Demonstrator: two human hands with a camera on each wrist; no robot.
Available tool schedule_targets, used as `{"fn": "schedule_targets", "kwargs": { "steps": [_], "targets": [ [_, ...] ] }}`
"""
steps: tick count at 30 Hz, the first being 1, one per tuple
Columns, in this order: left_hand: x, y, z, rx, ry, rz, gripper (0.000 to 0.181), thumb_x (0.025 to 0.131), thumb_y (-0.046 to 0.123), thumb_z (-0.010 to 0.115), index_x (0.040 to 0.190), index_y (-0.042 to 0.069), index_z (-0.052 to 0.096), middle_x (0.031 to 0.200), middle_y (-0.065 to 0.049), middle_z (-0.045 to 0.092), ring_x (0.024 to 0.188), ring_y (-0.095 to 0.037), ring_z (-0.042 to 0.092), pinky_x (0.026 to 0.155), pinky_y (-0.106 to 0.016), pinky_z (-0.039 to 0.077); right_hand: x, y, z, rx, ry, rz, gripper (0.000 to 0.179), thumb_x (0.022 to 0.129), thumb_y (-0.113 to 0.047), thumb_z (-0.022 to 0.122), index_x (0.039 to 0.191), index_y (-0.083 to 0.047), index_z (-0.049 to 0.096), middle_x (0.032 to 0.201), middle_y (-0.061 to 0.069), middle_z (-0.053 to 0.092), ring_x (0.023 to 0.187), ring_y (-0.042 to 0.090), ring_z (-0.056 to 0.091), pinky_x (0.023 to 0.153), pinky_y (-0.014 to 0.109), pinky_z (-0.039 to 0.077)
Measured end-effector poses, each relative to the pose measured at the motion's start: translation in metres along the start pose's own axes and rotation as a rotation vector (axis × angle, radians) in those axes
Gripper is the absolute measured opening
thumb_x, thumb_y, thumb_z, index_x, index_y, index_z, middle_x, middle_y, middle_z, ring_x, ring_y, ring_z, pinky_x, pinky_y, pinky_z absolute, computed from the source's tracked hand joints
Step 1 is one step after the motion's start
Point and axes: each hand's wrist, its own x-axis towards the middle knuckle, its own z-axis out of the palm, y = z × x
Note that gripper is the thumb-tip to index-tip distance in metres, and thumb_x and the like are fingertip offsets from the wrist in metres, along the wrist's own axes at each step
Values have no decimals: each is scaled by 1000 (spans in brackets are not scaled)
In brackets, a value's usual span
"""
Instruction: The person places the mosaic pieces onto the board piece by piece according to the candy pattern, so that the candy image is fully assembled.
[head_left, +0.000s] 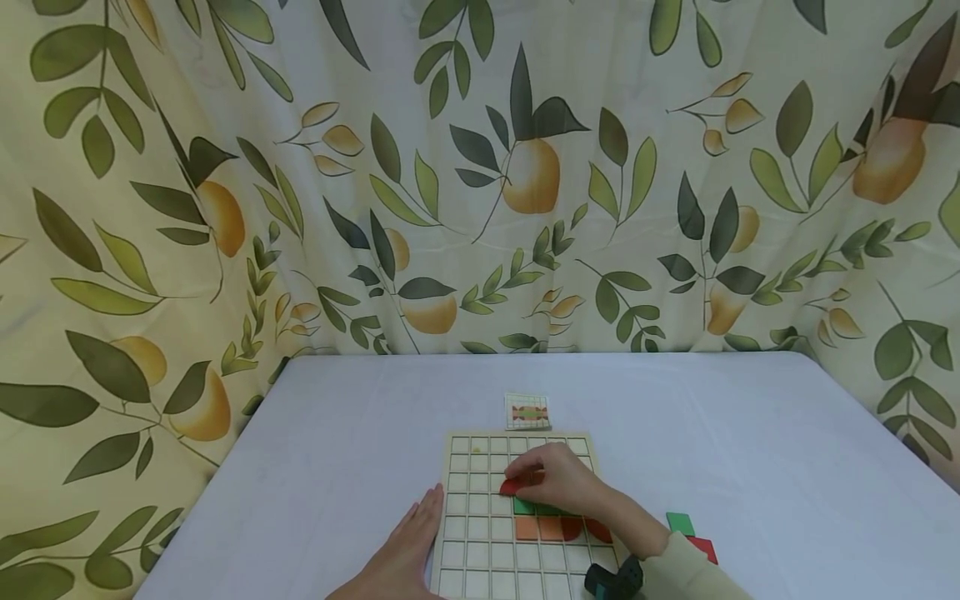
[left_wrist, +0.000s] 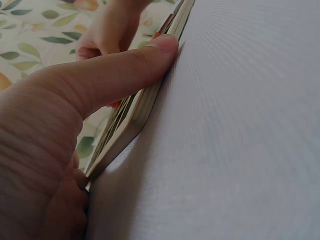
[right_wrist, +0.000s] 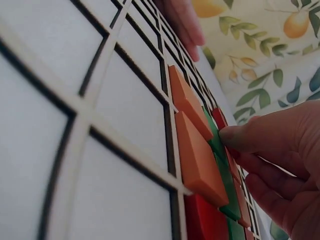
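A white grid board with pale wooden lines lies on the table. My left hand lies along its left edge, fingers straight; in the left wrist view the thumb presses the board's side. Over the middle of the board, my right hand pinches a red tile between thumb and fingertips. Just below are green tiles, then a row with orange tiles and darker red-orange ones at its right end. The right wrist view shows the red tile beside the green row, partly behind the thumb.
Behind the board lies a small card printed with a coloured grid pattern. Right of the board, a green tile and a red tile lie loose, partly hidden by the sleeve. A leaf-and-fruit patterned curtain hangs behind the white table.
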Motion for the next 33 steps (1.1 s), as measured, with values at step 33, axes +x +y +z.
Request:
{"fn": "schedule_targets", "kwargs": {
  "steps": [33],
  "targets": [
    [2, 3, 0, -23, -19, -48, 130, 61, 65, 72, 142, -11, 6, 148, -26, 11, 136, -35, 9, 106, -50, 14, 17, -7, 4, -23, -32, 23, 19, 75, -3, 74, 94, -6, 72, 91, -1, 68, 88, 15, 63, 75, 30, 51]
  ]
}}
